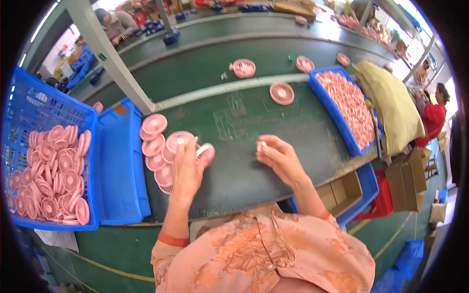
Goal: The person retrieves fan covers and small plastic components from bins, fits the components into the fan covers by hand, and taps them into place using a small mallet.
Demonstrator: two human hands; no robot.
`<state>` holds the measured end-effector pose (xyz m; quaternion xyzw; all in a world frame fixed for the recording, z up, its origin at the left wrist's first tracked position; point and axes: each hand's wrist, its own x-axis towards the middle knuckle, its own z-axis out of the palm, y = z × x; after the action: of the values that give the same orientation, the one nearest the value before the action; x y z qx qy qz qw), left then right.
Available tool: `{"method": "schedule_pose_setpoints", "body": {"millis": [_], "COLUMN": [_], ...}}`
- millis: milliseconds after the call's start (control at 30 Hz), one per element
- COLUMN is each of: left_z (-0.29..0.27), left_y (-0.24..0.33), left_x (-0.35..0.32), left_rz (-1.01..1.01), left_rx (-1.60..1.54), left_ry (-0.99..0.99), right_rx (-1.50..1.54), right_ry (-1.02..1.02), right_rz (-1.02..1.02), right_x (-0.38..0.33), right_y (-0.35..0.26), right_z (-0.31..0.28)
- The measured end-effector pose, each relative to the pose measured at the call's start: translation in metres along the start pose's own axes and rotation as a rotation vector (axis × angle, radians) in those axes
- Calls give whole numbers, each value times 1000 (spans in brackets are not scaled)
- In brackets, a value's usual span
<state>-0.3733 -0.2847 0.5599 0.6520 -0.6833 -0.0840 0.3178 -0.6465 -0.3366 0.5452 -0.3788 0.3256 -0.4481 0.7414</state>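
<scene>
My left hand (187, 166) is closed on a pink round fan grille (207, 154), tilted up at its fingertips. Beneath and beside that hand, several more pink slatted grilles (154, 145) lie overlapping on the dark green bench. My right hand (279, 158), apart from the left, pinches a small pale pink piece (262, 144) between thumb and fingers; its exact kind is too small to tell. Farther off, a single pink grille (282, 93) lies on the bench near the rail.
A blue crate (93, 161) heaped with pink grilles stands left, beside a blue bin (117, 166). At right, a blue tray (337, 110) holds many small pink pieces, next to a yellowish sack (388, 105). Beyond the rail (234, 88), a green conveyor (190, 63) carries pink assemblies.
</scene>
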Motion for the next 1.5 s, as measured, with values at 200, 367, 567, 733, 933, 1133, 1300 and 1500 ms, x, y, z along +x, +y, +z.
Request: {"method": "schedule_pose_setpoints", "body": {"millis": [200,367,567,733,933,1133,1300,1500], "left_z": [21,38,43,51,45,71,54,14], "left_y": [12,25,31,32,30,26,33,37], "left_x": [-20,-44,-58,-50,-45,-55,-65,-27], "left_rz": [-331,-597,-664,-653,-557,-427,-440,-148], "left_rx": [-874,-1424,-1548,-1492,-1241,-1034,-890,-714], "left_ry": [-142,-18,-43,-53,-8,50,49,-315], "right_rx": [-95,-139,-245,-847,-1123,-1173,-1138,-1223], "right_ry": [-106,-167,-138,-93,-143,-210,-308,-502], "right_rz": [11,6,-8,-501,-640,-522,-589,-735], "right_x": [-6,-16,-29,-18,-5,-15,-31,-18], "right_y": [9,27,27,26,24,18,25,13], "right_z": [26,31,44,53,58,63,53,35]}}
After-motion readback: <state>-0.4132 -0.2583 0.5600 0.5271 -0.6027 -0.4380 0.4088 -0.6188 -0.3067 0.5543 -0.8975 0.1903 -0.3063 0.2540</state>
